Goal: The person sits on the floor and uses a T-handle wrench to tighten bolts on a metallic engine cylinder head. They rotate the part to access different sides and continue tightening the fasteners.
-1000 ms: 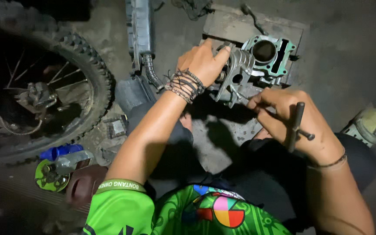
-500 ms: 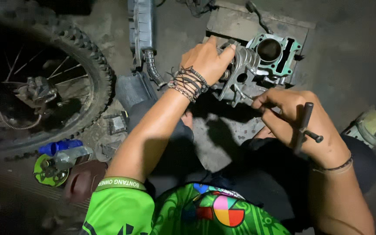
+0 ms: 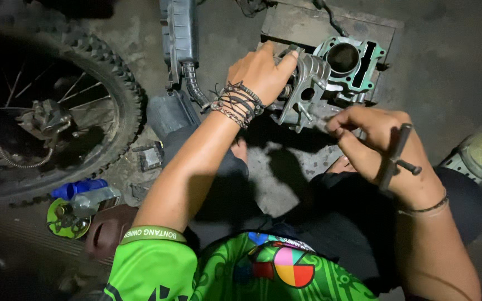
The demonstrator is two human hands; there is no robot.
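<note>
A knobby motorcycle wheel [image 3: 57,111] lies on the floor at far left. On the near edge of a concrete block [image 3: 308,25] sits a finned engine cylinder [image 3: 330,72]; the left hand [image 3: 260,72] clamps over its near-left end, fingers curled. Just beside it, the right hand [image 3: 377,145] is closed on a T-handle wrench [image 3: 394,159].

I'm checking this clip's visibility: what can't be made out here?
Head view only:
- Tool tip: hidden by right hand.
- Cylinder left side: covered by left hand.
- Wheel: cut off by left edge, hub too dark.
- Shoe: cut by right edge.
</note>
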